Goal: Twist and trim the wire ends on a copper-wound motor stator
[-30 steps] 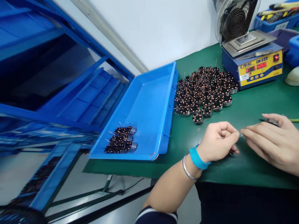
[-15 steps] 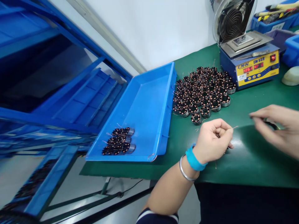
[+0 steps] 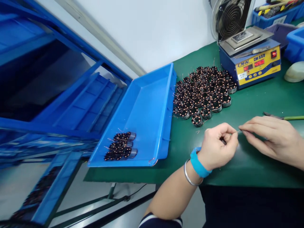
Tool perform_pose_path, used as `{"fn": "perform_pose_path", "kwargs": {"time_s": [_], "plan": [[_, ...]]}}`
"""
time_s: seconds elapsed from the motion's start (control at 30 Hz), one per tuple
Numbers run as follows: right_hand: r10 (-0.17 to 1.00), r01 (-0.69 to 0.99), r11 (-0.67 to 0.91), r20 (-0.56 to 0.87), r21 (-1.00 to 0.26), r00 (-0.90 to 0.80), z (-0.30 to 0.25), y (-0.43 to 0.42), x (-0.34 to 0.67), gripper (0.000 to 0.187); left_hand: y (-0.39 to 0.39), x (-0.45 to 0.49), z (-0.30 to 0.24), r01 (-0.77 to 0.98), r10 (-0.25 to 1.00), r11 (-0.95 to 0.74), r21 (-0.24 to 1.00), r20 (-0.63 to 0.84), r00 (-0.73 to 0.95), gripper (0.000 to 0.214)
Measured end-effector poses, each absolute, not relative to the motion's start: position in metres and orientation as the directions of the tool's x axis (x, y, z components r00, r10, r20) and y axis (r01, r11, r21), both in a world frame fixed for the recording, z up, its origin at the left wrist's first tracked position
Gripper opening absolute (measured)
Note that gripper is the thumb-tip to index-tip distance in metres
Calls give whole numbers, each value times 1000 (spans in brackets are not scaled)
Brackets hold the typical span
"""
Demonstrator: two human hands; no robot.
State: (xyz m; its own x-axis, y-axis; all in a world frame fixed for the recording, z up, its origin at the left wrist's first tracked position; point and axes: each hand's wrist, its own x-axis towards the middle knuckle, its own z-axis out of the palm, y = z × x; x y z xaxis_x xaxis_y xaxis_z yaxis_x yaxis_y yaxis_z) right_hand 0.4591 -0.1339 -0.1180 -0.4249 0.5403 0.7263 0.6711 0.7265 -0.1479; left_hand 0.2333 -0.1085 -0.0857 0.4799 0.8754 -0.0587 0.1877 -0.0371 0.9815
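Note:
My left hand, with a blue wristband and a metal bangle, is curled into a fist over the green mat and holds a small dark coil that is mostly hidden by the fingers. A thin copper wire sticks out of it to the right. My right hand pinches the end of that wire with fingers pressed together. A batch of several wound copper coils stands just beyond my hands.
A blue tray overhangs the table's left edge, with a few coil stacks in its near corner. A blue-and-yellow solder pot and a fan stand at the back right. A green-handled tool lies behind my right hand. Blue shelving fills the left.
My right hand, pulled away to the right half a second ago, has come back to the left hand and pinches the wire tip. The left hand stayed put.

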Motion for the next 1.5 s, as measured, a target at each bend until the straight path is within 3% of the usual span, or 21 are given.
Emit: {"fn": "perform_pose_path", "kwargs": {"time_s": [0.33, 0.5, 0.63, 0.73, 0.83, 0.9, 0.97, 1.1, 1.17, 1.33, 1.5], "plan": [[620, 625, 717, 694, -310, -367, -117, -136, 456, 14, -107, 232, -95, 225, 809, -421, 878, 252, 532, 18], [594, 728, 656, 732, -201, -333, -118, -142, 447, 16, -108, 236, -97, 249, 800, -466, 849, 285, 528, 17], [582, 803, 589, 738, -92, -342, -118, -146, 448, 29, -111, 239, -96, 276, 825, -428, 861, 247, 508, 17], [571, 883, 469, 759, 10, -312, -115, -142, 465, 29, -113, 237, -93, 274, 840, -416, 867, 251, 482, 20], [583, 931, 355, 799, -84, -150, -111, -134, 480, 16, -113, 234, -90, 270, 875, -361, 893, 224, 430, 22], [635, 852, 469, 759, -231, -143, -108, -131, 478, 10, -113, 234, -89, 263, 896, -320, 910, 200, 397, 21], [653, 717, 620, 717, -319, -246, -106, -131, 467, 12, -113, 235, -88, 249, 914, -288, 925, 187, 361, 19], [576, 505, 791, 699, -346, -424, -110, -141, 442, 8, -110, 239, -87, 125, 948, -124, 984, 80, 309, 22], [548, 478, 815, 705, -328, -450, -114, -146, 434, 3, -108, 242, -88, 35, 946, 0, 999, -11, 325, 23], [518, 489, 823, 735, -289, -437, -123, -148, 429, 14, -104, 246, -90, -101, 919, 193, 976, -144, 366, 23], [644, 437, 754, 681, -490, -348, -118, -145, 435, 14, -99, 243, -88, -180, 860, 371, 911, -263, 437, 36]]}}
